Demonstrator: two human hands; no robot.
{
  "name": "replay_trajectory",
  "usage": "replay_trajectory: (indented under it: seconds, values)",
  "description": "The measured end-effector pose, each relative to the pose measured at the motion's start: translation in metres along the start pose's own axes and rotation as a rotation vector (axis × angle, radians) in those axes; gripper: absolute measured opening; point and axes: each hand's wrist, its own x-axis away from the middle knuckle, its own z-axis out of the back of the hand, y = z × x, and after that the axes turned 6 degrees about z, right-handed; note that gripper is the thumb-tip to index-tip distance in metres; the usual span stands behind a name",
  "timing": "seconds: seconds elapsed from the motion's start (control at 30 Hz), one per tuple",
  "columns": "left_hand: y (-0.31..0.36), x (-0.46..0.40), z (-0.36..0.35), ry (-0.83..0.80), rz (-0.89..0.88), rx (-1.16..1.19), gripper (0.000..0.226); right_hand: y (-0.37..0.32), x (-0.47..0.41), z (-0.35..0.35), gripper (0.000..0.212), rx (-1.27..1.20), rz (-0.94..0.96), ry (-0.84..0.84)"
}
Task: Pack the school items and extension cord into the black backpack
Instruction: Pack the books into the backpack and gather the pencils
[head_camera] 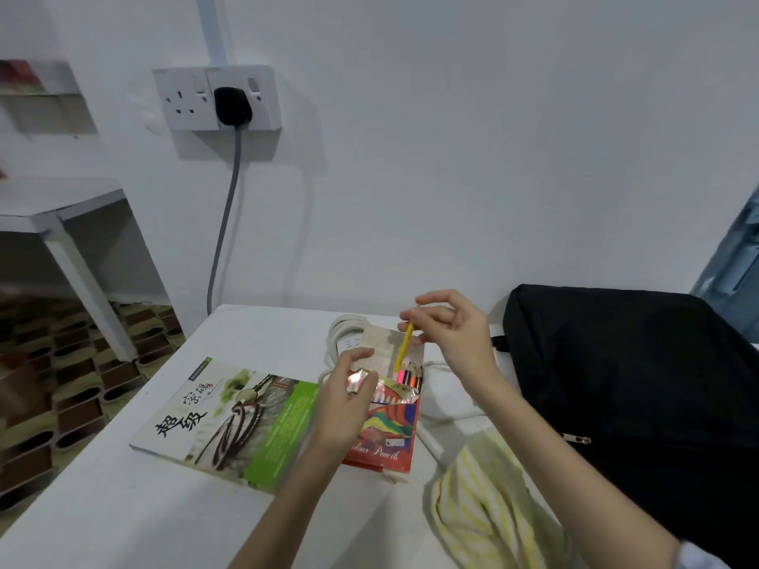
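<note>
- Head view: right hand [451, 330] pinches a yellow pencil [404, 347] above the open pencil box [386, 425]; left hand [345, 400] grips the box mouth.
- Risk: a misaimed pencil jams against the others.
- Black backpack [640, 388], right of the box, looks zipped; extension cord [349, 334] beyond the box, plug [232, 105] still in the socket.

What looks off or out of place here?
The red colour-pencil box lies open, and the right hand pinches a yellow pencil half out of it. The black backpack looks zipped shut.
</note>
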Motion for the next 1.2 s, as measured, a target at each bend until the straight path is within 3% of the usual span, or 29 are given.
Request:
replay_trajectory:
  seconds: [0.2,0.4,0.53,0.67,0.73,0.83,0.93,1.0,1.1,1.2]
  values:
    - [0.001,0.012,0.004,0.004,-0.033,-0.013,0.027,0.028,0.006,-0.006,0.014,0.168,-0.047,-0.059]
    - [-0.009,0.014,0.01,0.011,0.004,0.052,0.027,0.05,0.024,-0.001,0.017,0.536,0.017,-0.189]
    - [-0.012,0.016,0.016,-0.003,-0.044,-0.026,0.029,0.055,0.036,-0.002,0.013,0.459,-0.012,-0.206]
    - [-0.018,0.023,0.025,-0.074,-0.049,0.002,0.035,0.058,0.041,0.002,0.04,0.329,-0.187,-0.281]
    - [-0.023,0.024,0.035,0.085,-0.096,-0.168,0.036,0.065,0.044,0.001,0.041,0.375,-0.234,-0.322]
    - [-0.048,0.014,0.058,0.33,-0.102,-0.723,0.061,0.072,0.049,0.001,0.038,0.399,-0.272,-0.363]
    - [-0.076,0.005,0.074,0.23,0.08,-1.015,0.084,0.076,0.052,0.002,0.04,0.501,-0.292,-0.485]
    - [-0.078,0.003,0.079,0.125,0.122,-1.102,0.077,0.078,0.055,0.001,0.037,0.589,-0.318,-0.573]
    - [-0.066,0.005,0.09,0.067,-0.007,-1.171,0.054,0.083,0.057,-0.004,0.034,0.699,-0.291,-0.635]
    - [-0.049,0.016,0.108,0.055,-0.08,-1.211,0.058,0.084,0.053,-0.01,0.029,0.754,-0.248,-0.629]
